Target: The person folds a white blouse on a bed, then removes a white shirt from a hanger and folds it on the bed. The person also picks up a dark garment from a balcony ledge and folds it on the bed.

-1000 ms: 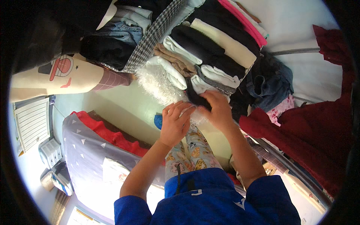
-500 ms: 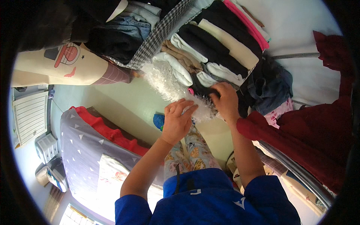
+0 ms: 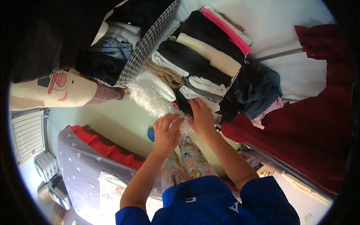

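Observation:
A white fluffy garment [image 3: 148, 99] hangs over the near edge of a storage box packed with folded clothes. My left hand [image 3: 167, 133] is closed on its lower end, fingers curled into the long white fibres. Close beside it, my right hand [image 3: 202, 118] has its thumb in the same fluff, and its bent fingertips reach against a dark folded garment [image 3: 183, 102] at the box's near side. The fingertips of both hands are partly hidden. Rolled white clothes [image 3: 206, 85], a brown one [image 3: 165, 77] and a cream one [image 3: 208, 54] stand in rows behind.
A houndstooth box wall [image 3: 148, 45] divides off jeans [image 3: 116, 47] at the left. More denim [image 3: 258, 90] lies right of the box. A dark red cloth [image 3: 300, 131] drapes over a metal rail on the right. A bed with a grey cover [image 3: 82, 165] stands at lower left.
The view has shifted, so the box and clothes sit further left in the picture. Both hands stay at the fluffy garment and now lie closer together.

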Demonstrator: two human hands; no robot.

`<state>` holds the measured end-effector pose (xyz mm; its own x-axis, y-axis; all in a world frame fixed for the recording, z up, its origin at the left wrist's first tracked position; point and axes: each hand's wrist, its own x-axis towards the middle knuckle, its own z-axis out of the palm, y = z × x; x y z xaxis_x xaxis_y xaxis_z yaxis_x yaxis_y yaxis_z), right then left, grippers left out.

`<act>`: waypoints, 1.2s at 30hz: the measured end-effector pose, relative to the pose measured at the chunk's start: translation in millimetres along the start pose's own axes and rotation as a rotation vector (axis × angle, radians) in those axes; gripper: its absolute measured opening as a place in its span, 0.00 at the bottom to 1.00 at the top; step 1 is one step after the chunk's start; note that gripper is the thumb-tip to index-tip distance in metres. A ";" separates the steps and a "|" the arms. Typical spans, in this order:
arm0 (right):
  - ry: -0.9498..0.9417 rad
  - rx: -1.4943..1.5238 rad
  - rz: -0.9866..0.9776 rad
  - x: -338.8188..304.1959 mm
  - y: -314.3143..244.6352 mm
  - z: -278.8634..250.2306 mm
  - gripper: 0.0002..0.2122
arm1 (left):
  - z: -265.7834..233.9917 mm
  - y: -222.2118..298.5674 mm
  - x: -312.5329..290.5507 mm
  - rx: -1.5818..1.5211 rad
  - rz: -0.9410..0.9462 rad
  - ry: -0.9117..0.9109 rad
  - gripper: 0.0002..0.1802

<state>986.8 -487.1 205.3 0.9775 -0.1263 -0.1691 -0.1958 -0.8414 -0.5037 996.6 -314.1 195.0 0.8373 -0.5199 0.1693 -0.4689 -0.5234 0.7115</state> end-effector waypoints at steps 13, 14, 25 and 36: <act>0.012 -0.083 -0.021 13.1 18.4 6.0 0.17 | -0.8 -1.9 -2.3 -0.033 -0.009 0.006 0.23; 0.013 -0.050 -0.025 15.9 19.8 5.0 0.16 | 0.1 -3.1 -2.8 -0.038 -0.009 0.004 0.23; -0.102 0.676 0.198 24.0 42.4 -19.7 0.14 | -3.9 -0.8 -2.7 -0.083 -0.014 0.017 0.22; -0.132 0.714 0.208 27.6 54.5 -7.9 0.13 | -2.9 -1.9 -3.0 -0.108 -0.022 0.028 0.24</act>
<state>1003.7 -540.6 179.8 0.9059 -0.1436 -0.3983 -0.4228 -0.2560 -0.8693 995.8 -309.6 195.1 0.8554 -0.4889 0.1709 -0.4183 -0.4576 0.7846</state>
